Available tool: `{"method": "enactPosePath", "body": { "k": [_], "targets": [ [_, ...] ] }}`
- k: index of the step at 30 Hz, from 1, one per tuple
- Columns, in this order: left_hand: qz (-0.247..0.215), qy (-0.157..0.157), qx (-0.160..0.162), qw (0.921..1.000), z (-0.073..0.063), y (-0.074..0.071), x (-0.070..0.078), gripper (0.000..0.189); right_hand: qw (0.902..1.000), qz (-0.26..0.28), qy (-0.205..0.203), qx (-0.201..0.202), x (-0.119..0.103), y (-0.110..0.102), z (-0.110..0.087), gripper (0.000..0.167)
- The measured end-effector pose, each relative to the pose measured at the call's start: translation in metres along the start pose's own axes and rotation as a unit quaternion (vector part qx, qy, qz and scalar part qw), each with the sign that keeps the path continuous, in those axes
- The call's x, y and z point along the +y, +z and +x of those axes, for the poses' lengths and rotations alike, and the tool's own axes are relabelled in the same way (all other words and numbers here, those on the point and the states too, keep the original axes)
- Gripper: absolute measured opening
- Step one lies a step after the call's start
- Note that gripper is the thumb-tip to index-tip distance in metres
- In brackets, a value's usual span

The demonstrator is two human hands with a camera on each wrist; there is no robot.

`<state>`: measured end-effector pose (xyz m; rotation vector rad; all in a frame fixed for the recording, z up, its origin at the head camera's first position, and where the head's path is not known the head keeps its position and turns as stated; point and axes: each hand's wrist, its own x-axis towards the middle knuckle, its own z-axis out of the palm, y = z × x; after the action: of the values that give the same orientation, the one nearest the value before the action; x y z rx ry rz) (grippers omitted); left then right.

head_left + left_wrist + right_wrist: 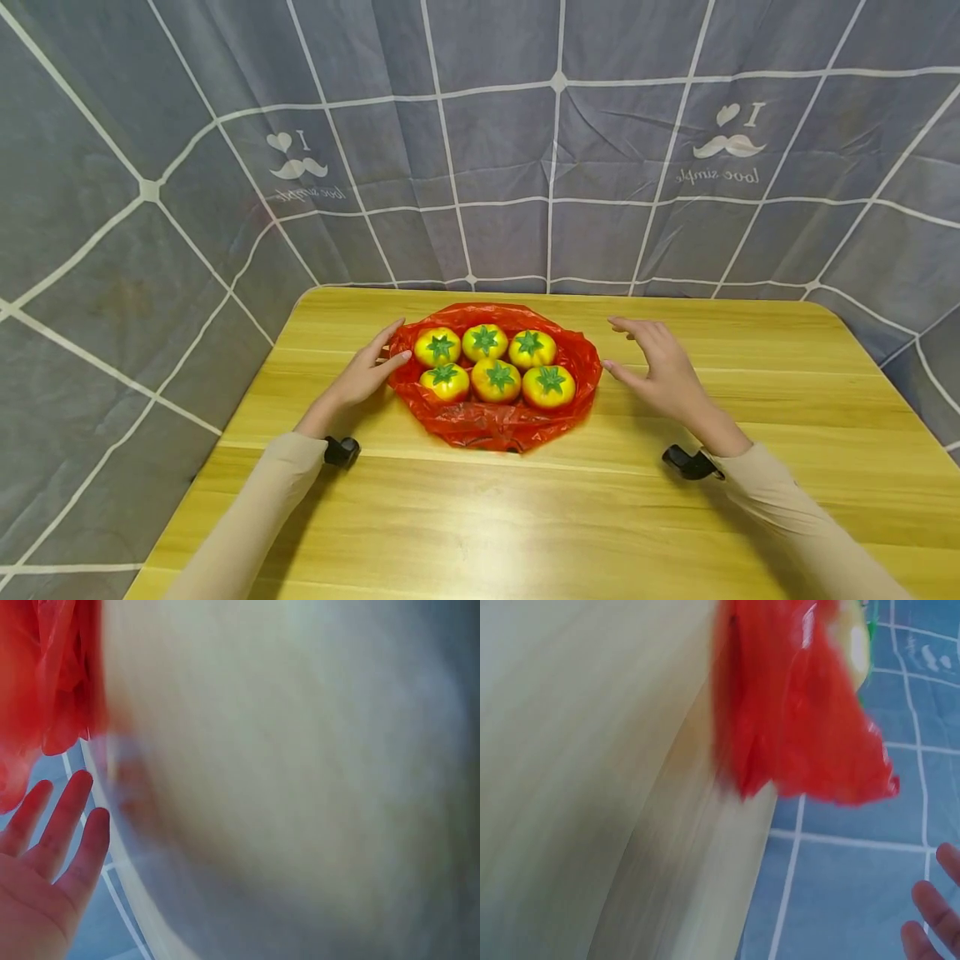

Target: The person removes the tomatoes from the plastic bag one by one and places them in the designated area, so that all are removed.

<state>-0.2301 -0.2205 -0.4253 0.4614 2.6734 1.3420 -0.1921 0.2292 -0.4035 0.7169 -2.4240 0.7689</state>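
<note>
Beige sleeves (251,512) reach in nearest. Six yellow fruits (496,380) sit inside a spread red bag (480,423) on the bench (480,525), its raised rim presumably preventing rolling. Left hand (362,375) and right hand (669,372) flank it, each grip loosely spread, holding nothing; left-side contact unconfirmed.

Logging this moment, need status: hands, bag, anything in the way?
Left hand at left edge of red bag, right hand at its right edge; neither gripping, contact unclear. Bag's mouth wide, six yellow fruits inside. No obstacle seen.
</note>
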Motion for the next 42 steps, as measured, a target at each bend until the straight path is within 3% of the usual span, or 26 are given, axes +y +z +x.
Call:
{"method": "enactPosePath", "body": {
  "k": [6,12,26,31,42],
  "targets": [
    [0.0,-0.009,-0.013,0.9999,0.0,-0.001,0.004,0.07,0.9964,0.076,0.034,-0.015,-0.015,0.013,0.005,0.059],
    [0.017,-0.012,-0.025,0.9995,0.0,-0.004,0.008,0.074,0.9878,0.126,0.065,-0.064,-0.029,0.025,0.009,0.061],
    [0.009,-0.015,-0.042,0.999,0.0,-0.005,0.006,0.08,0.9738,0.147,0.103,-0.14,-0.037,0.038,0.009,0.069],
    [0.008,-0.006,-0.047,0.9988,-0.001,-0.005,0.004,0.081,0.97,0.151,0.118,-0.15,-0.034,0.043,0.006,0.07],
    [0.001,-0.016,-0.052,0.9985,-0.001,-0.005,0.003,0.083,0.9669,0.157,0.122,-0.16,-0.028,0.051,0.003,0.069]
  ]
}}
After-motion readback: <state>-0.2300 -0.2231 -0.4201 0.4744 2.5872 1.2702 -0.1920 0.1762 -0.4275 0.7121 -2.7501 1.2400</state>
